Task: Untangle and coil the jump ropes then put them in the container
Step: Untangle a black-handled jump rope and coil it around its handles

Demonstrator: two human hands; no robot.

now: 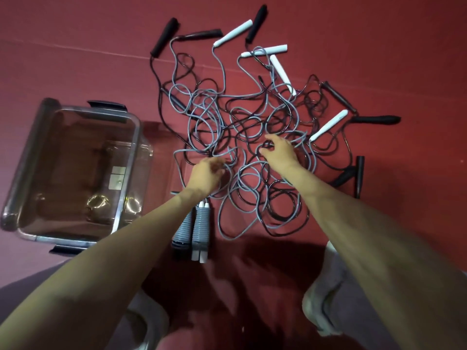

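Observation:
A tangled heap of grey and black jump ropes (240, 127) lies on the red floor, with white handles (233, 34) and black handles (164, 36) spread round its edges. My left hand (206, 173) reaches into the near left of the tangle, its fingers curled round a grey cord. My right hand (276, 152) pinches a black cord near the middle of the heap. Two ribbed grey handles (199, 228) lie side by side just below my left wrist. The clear plastic container (131, 152) stands to the left, with nothing inside.
The container has black latches (107, 106) on its far and near sides. More black handles (376, 120) lie at the right edge of the heap. My knees and feet (321, 306) are at the bottom of the view.

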